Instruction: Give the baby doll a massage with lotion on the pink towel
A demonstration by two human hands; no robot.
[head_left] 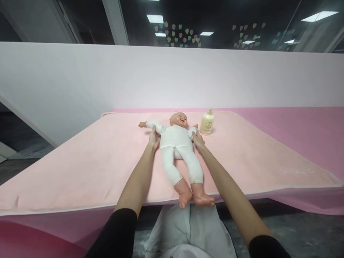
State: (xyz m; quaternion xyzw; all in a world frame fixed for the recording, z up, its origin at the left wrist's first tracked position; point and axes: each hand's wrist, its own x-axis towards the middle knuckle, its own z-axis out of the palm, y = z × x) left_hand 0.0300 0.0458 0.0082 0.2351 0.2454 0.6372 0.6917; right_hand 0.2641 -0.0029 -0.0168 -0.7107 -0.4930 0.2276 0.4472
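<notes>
A doll (176, 138) in a white suit lies on its back on a pale pink cloth (80, 161) that covers most of the pink worktop (309, 132). Its body runs from the far edge to the middle of the near edge: the head is close to the far edge, and the bare feet reach just past the near edge, in front of the person's grey trousers (172, 225). The legs lie slightly apart.

The left hand (154, 138) holds the doll's arm on the side toward the worktop's left edge, thumb on top of the white sleeve; that arm stretches out sideways, its small hand pointing to the left edge. The right hand (198, 139) has its fingers closed around the doll's other arm, thumb against the sleeve; this arm is bent, with its small hand raised.

A pale yellow pump bottle (206, 123) stands upright on the cloth near the far edge, just beyond the right hand and apart from it. Behind the far edge rises a white wall (172, 77), with dark glass (220, 21) bearing heart-shaped stickers (178, 34) above it.
</notes>
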